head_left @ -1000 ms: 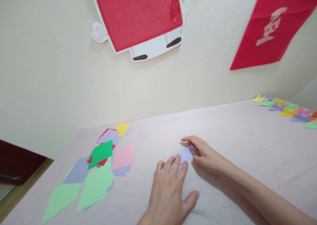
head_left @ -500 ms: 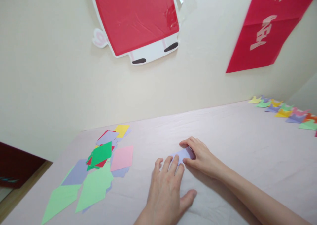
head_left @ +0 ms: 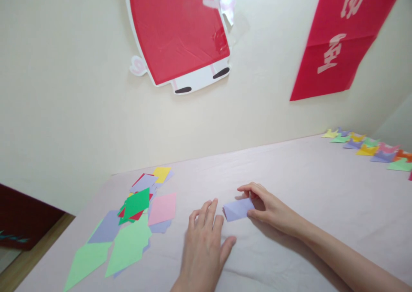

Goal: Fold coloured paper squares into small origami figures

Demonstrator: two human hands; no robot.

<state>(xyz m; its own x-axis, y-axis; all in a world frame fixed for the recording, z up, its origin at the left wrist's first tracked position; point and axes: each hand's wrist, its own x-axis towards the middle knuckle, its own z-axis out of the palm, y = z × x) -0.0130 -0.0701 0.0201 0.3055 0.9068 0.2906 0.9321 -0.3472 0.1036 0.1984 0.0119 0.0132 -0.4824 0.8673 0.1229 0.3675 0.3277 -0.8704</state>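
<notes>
A lavender piece of paper (head_left: 237, 209), folded into a narrow strip, rests on the pale cloth in front of me. Its left end is slightly raised, showing the fold. My right hand (head_left: 262, 204) is curled around the strip's right end, thumb at the near corner and fingers by the far edge. Just left of the strip, my left hand (head_left: 206, 236) lies palm down with fingers spread, apart from the paper and holding nothing.
Loose sheets lie at the left: a dark green sheet (head_left: 137, 203), a pink sheet (head_left: 162, 208), light green sheets (head_left: 128, 245) and a yellow sheet (head_left: 162, 174). Small folded paper shapes (head_left: 368, 148) line the far right. The wall (head_left: 209, 124) rises behind the cloth-covered surface (head_left: 283, 167).
My left hand has come off the folded paper and moved left, uncovering its left end. My right hand stays at the right end. The view has shifted slightly.
</notes>
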